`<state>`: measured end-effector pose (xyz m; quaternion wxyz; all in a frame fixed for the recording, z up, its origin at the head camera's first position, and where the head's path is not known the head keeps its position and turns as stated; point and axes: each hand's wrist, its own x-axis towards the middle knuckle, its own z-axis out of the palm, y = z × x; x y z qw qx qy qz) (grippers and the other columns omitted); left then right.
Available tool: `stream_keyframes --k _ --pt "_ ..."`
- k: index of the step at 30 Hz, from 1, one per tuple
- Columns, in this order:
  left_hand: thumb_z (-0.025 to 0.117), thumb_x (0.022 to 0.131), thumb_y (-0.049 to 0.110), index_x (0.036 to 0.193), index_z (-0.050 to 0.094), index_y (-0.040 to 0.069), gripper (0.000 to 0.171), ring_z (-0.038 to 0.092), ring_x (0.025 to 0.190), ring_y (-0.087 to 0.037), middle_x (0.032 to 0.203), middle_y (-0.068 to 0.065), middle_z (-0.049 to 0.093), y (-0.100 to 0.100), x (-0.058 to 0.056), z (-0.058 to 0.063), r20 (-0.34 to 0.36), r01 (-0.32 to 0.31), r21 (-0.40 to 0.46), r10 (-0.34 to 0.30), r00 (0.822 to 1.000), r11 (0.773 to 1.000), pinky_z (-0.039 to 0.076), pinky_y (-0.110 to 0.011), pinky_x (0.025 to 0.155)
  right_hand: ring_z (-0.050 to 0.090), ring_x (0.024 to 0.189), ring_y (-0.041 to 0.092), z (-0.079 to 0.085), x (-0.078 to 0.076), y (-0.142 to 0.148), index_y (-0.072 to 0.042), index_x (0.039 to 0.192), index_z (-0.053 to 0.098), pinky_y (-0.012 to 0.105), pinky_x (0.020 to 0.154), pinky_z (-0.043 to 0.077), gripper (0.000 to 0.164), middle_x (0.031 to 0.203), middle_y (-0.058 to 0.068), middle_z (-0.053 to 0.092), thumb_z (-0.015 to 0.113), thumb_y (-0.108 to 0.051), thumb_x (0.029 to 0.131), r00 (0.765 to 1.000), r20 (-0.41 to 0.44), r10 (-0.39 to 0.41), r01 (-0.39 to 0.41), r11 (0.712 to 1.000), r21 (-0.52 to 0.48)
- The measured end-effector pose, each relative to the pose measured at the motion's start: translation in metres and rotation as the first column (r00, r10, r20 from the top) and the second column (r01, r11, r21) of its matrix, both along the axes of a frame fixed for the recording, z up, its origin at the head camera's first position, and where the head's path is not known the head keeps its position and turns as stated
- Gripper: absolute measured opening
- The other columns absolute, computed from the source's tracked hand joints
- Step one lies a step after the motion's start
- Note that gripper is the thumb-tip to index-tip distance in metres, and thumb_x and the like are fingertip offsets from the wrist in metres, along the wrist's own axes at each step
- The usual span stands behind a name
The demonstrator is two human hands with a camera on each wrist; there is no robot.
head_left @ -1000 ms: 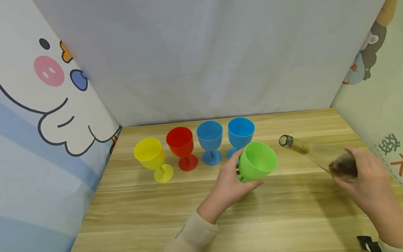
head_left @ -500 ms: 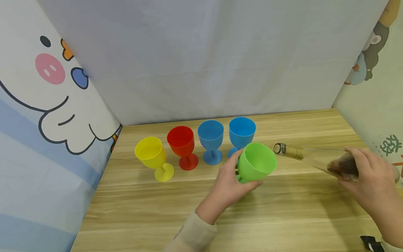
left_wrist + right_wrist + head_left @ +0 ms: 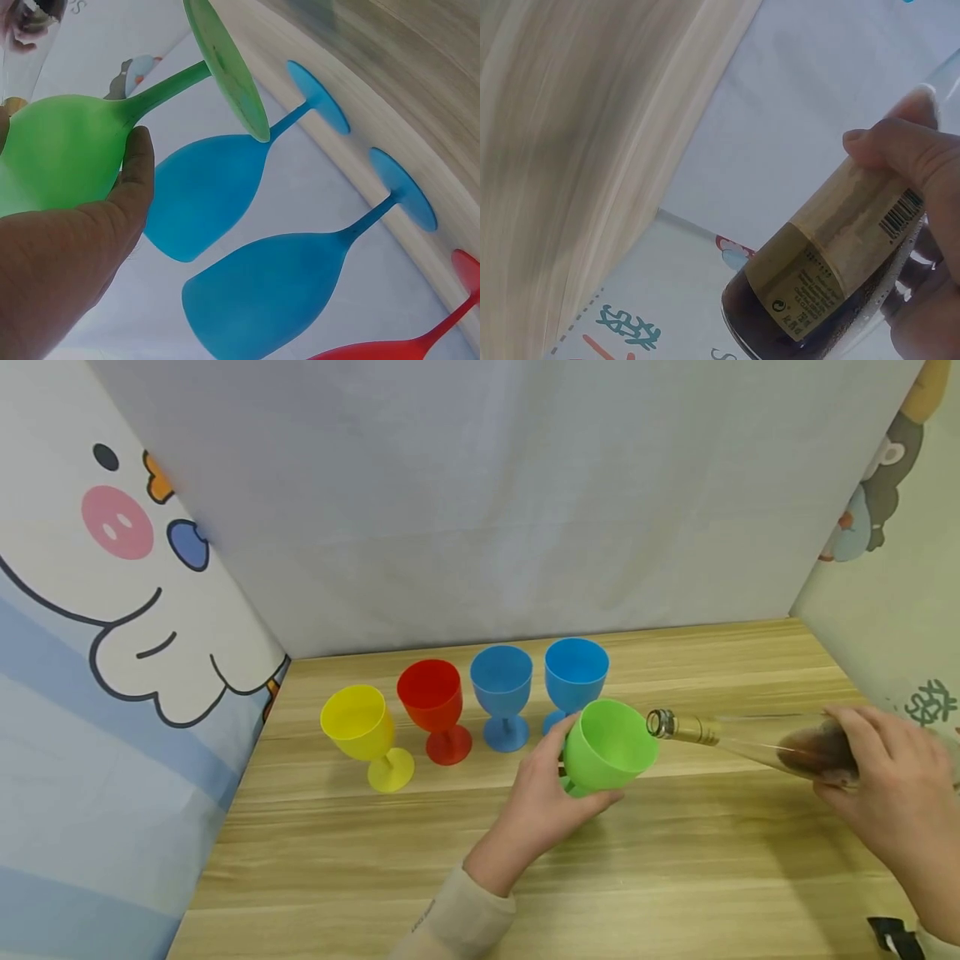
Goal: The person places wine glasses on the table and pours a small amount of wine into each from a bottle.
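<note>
My left hand (image 3: 543, 789) grips a green plastic goblet (image 3: 609, 747) round its bowl, mouth tipped toward the head camera. In the left wrist view the goblet's foot (image 3: 229, 67) hangs clear of the table. My right hand (image 3: 892, 785) holds a clear glass bottle (image 3: 757, 739) by its body, nearly level, neck pointing left. Its mouth sits right at the goblet's right rim. Dark liquid lies toward the bottle's base, and a beige label (image 3: 810, 270) with a barcode shows in the right wrist view. No liquid shows leaving the mouth.
Behind the left hand stand a yellow goblet (image 3: 360, 727), a red goblet (image 3: 432, 697) and two blue goblets (image 3: 501, 685) in a row on the wood-grain table (image 3: 337, 877). A grey cloth wall (image 3: 465, 502) rises at the back, with printed panels at both sides. A black strap (image 3: 892, 935) shows near the right wrist.
The bottle has moved left and tilted from slanting to nearly level, its mouth coming from well right of the green goblet to its rim. The left hand and goblet have hardly moved.
</note>
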<state>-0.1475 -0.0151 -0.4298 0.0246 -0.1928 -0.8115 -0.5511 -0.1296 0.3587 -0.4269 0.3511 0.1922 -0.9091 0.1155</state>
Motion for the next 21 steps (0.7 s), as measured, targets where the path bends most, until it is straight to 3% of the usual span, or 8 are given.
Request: stream_keyframes --k 8,12,21 --pt "0.094 0.075 0.017 0.151 0.043 0.019 0.092 0.054 0.117 -0.009 0.135 0.01 0.055 -0.001 0.0 0.0 0.004 0.003 -0.002 -0.003 1.0 1.0 0.051 -0.031 0.092 0.044 0.11 0.058 0.005 -0.002 -0.002 0.001 0.133 0.053 0.072 0.094 0.033 0.109 0.123 0.032 0.052 0.087 0.017 0.031 1.0 -0.022 -0.012 0.012 1.0 0.007" --pt "0.094 0.075 0.017 0.151 0.043 0.019 0.092 0.054 0.117 -0.01 0.135 0.01 0.056 -0.003 -0.001 -0.001 0.001 0.003 -0.001 -0.003 1.0 1.0 0.051 -0.031 0.092 0.045 0.108 0.058 0.008 -0.005 -0.001 0.0 0.133 0.053 0.07 0.087 0.034 0.111 0.123 0.032 0.052 0.087 0.017 0.028 0.999 -0.046 -0.006 0.007 1.0 0.024" --pt "0.094 0.075 0.018 0.151 0.043 0.019 0.092 0.055 0.117 -0.012 0.135 0.007 0.056 -0.004 -0.002 -0.001 -0.019 0.007 -0.007 -0.007 1.0 1.0 0.051 -0.032 0.092 0.041 0.111 0.059 0.016 -0.008 -0.001 0.002 0.134 0.05 0.07 0.09 0.032 0.115 0.125 0.034 0.048 0.087 0.02 0.027 0.999 -0.035 -0.003 0.006 0.997 0.071"
